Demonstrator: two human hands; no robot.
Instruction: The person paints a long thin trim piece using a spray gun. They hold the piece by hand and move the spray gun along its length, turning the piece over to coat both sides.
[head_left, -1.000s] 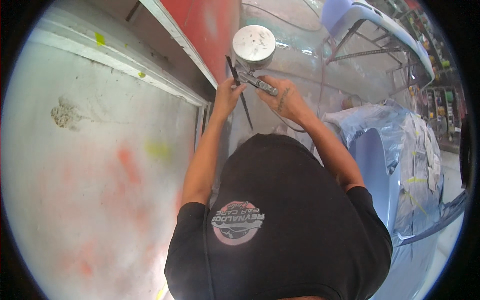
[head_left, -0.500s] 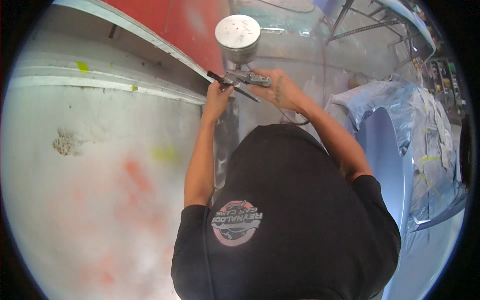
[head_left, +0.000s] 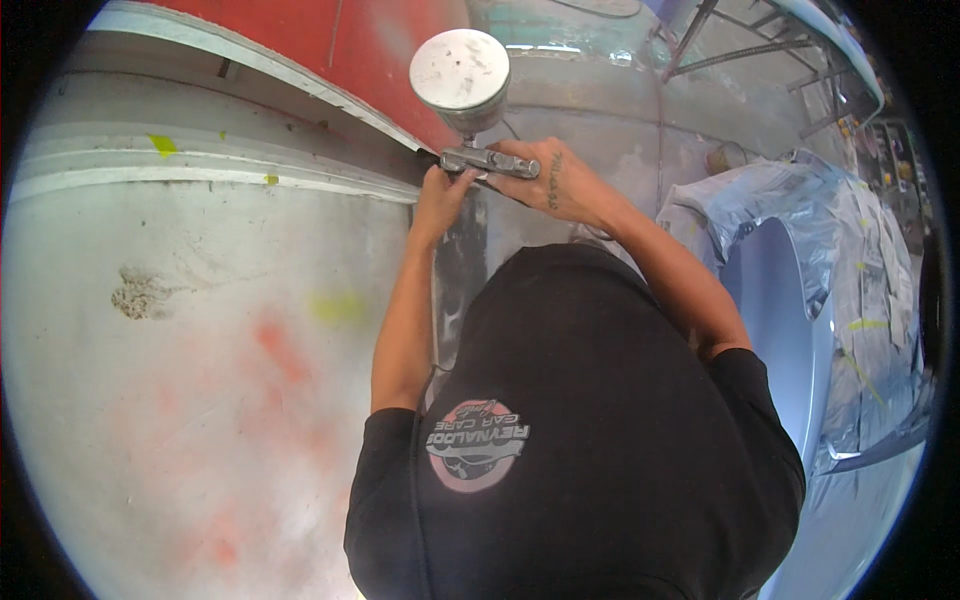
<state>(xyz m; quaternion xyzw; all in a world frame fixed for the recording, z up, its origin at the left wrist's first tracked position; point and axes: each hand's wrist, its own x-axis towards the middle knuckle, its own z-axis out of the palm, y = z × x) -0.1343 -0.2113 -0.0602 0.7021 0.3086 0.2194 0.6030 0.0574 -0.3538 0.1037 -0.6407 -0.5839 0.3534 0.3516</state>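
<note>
A metal spray gun (head_left: 488, 160) with a round lidded cup (head_left: 458, 85) on top is held out between both my hands. My right hand (head_left: 565, 185) is closed round its rear part, and the palm hides most of the handle. My left hand (head_left: 440, 203) grips the front end with thumb and fingers pinched together. Beside those fingers a dark slim piece (head_left: 427, 157) sticks out; whether it belongs to the gun I cannot tell.
A red panel (head_left: 380, 60) with a white edge lies beyond my left hand. On the left is a whitish surface (head_left: 220, 350) with red and yellow overspray. A light blue curved panel (head_left: 765, 290) and plastic sheeting (head_left: 850, 240) stand right, a metal stand (head_left: 740, 50) behind.
The spray gun has turned slightly and its cup has shifted left. The dark slim piece shows less now, and my left fingers sit closer under the gun's front.
</note>
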